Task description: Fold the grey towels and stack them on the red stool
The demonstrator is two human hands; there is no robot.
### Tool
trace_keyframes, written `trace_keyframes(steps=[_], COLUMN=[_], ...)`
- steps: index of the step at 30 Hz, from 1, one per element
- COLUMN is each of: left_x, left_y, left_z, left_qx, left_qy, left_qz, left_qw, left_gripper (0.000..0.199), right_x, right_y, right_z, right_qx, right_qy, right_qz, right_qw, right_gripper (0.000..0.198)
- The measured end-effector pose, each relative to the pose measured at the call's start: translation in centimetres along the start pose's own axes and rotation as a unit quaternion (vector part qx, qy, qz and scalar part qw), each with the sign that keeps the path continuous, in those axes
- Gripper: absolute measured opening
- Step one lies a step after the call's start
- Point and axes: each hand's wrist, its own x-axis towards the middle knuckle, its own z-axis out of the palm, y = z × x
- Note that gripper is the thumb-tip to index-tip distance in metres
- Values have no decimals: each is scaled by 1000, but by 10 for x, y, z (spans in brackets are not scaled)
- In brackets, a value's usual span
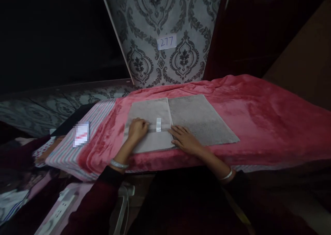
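Note:
Two joined or abutting grey fabric panels lie flat before me: a smooth, lighter panel [150,109] on the left and a plush, darker panel [199,117] on the right. Across the lighter one runs a darker band, with a small white label [158,124] at its middle. My left hand [139,128] rests on this band, left of the label, its fingers curled; whatever they may pinch is hidden. My right hand [184,138] lies palm down where the panels meet, fingers stretched out toward the label.
A red plush blanket [263,124] covers the surface beneath, over a striped cloth [67,152]. A blurred white packet [81,135] lies at left. Below it is a power strip [57,212]. Behind stand a dark screen [62,35] and a patterned wall with a paper [167,41] reading 277.

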Motion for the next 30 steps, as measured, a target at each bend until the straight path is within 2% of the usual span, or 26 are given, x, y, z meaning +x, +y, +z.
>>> trace_keyframes(steps=[3,6,9,11,15,17,19,24,27,30], left_x=[5,6,-3,-10,-13,-6,2,9,-5,-33], left_y=[26,35,32,29,24,25,28,39,40,37], left_z=[22,34,32,29,24,26,29,36,31,23], left_qx=[-151,-265,-326,-339,-249,-187,-172,-285,-351,-313], left_qy=[-116,-153,-136,-111,-36,-51,-88,-107,-74,-36], left_qz=[-33,-75,-76,-65,-54,-59,-72,-117,-69,9], left_qw=[981,949,932,932,966,979,979,945,931,949], left_gripper=[33,39,32,26,19,25,31,31,23,22], right_x=[-7,-7,-7,-7,-7,-7,-8,-8,-8,-9], right_y=[1,1,-1,-1,-1,-1,-2,-2,-2,-2], right_z=[2,2,3,4,6,7,7,6,6,5], right_qx=[4,4,2,4,7,6,2,-10,-8,-3], right_qy=[22,31,41,49,57,59,58,59,59,58], right_qz=[-7,-7,-6,-6,-4,-2,0,-7,-7,-7], right_qw=[1000,999,999,999,998,998,998,998,998,998], right_gripper=[55,54,54,54,53,53,53,53,53,54])
